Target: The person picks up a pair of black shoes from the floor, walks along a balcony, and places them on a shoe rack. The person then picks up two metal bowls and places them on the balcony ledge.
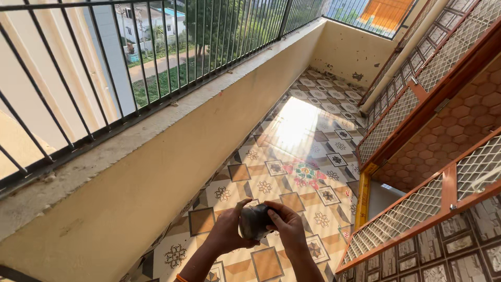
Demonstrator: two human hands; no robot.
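Low in the middle of the frame, two bare hands meet around a small dark rounded object [254,222], grey-black and slightly shiny; what it is exactly cannot be told. The left hand [228,230] cups it from the left, thumb reaching over the top, its grip closed on the object. The right hand [286,225] wraps it from the right, fingers curled across its front, its grip likewise closed on the object. An orange band [181,278] shows at the left wrist, at the bottom edge of the frame.

Below the hands lies a patterned tile floor [292,156] of cream, brown and black squares, with one colourful flower tile [305,173] near the centre and a bright patch of sunlight further up. Along the left runs a low cream parapet wall [172,156] topped by a black metal railing [156,57]; through the bars, in the upper left of the frame, greenery and buildings show. On the right stand orange-framed mesh doors [417,203], one swung open
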